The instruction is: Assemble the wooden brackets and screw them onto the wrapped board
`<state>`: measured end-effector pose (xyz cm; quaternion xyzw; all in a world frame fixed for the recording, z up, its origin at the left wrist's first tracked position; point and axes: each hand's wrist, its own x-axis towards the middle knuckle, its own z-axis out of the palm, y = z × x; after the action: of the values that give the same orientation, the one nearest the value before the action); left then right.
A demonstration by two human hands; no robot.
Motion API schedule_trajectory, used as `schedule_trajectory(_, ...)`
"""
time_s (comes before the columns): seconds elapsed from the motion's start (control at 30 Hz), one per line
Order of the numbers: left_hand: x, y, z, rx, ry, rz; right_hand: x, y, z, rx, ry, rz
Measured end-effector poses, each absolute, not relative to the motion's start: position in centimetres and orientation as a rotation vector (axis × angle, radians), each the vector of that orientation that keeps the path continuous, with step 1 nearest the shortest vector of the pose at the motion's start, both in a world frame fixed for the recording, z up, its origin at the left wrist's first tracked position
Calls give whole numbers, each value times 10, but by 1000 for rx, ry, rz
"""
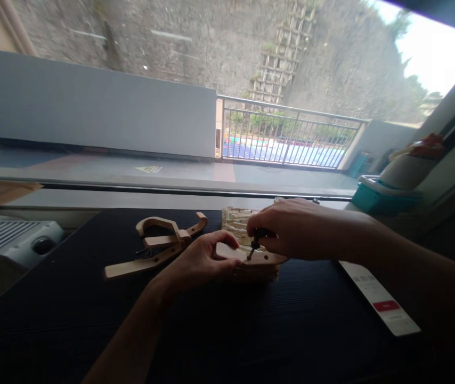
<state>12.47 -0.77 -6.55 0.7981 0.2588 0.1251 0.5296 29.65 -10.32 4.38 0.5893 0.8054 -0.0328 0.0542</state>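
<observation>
A light wooden piece [269,258] with dark holes lies across a block wrapped in clear plastic or tape [235,217]. My left hand [213,253] pinches the wooden piece at its left end and holds it against the block. My right hand [279,226] is closed round the dark handle of a screwdriver [255,242], whose shaft slants down to a spot on the wood just right of my left fingertips. Whether a screw sits under the tip is too small to tell. To the left lie more wooden parts [135,268], some curved like hooks.
The dark table [163,330] stands before a large window. At the right, a white phone-like screen [379,298] with a timer lies partly under my right forearm. A teal container [387,194] is by the sill. A white appliance [19,240] stands left of the table.
</observation>
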Motion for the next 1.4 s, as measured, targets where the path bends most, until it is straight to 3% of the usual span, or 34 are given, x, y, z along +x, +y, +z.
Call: schedule_trajectory(1.4,124,-8,-67,1814,574,290,307,-103,40,1844,2433,-165)
